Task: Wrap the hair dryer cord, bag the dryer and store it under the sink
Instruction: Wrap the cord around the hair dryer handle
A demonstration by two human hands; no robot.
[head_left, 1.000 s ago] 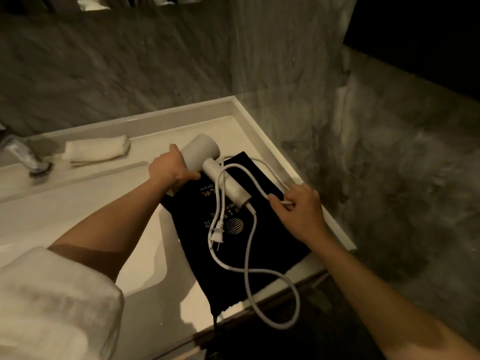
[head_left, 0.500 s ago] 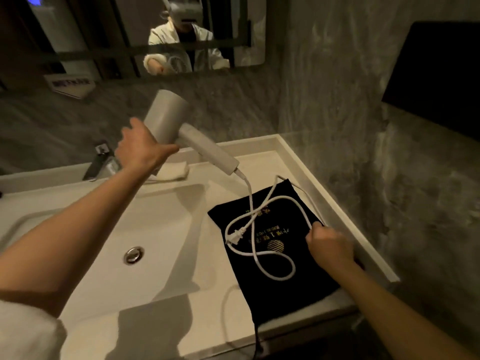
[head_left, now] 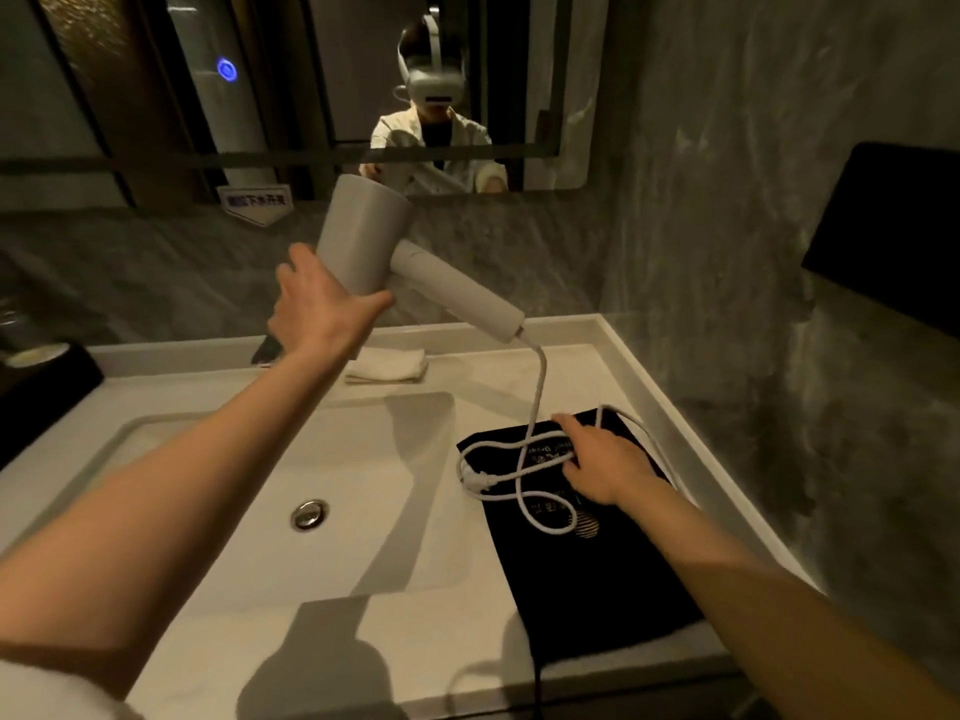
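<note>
My left hand (head_left: 324, 304) grips the barrel of a white hair dryer (head_left: 415, 262) and holds it up in the air above the back of the counter, handle pointing right and down. Its white cord (head_left: 537, 402) hangs from the handle and lies in loose loops, plug included, on a black drawstring bag (head_left: 587, 569) that lies flat on the right part of the counter. My right hand (head_left: 605, 465) rests on the bag with its fingers closed over a strand of the cord.
A white sink basin (head_left: 249, 491) with a metal drain (head_left: 309, 513) fills the left of the counter. A folded white towel (head_left: 387, 365) lies at the back. A dark tray (head_left: 47, 392) stands at far left. Marble walls close the back and right; a mirror hangs above.
My left hand has lifted the dryer off the bag and up toward the mirror. The cord trails down from it. My right hand has shifted left onto the cord loops on the bag.
</note>
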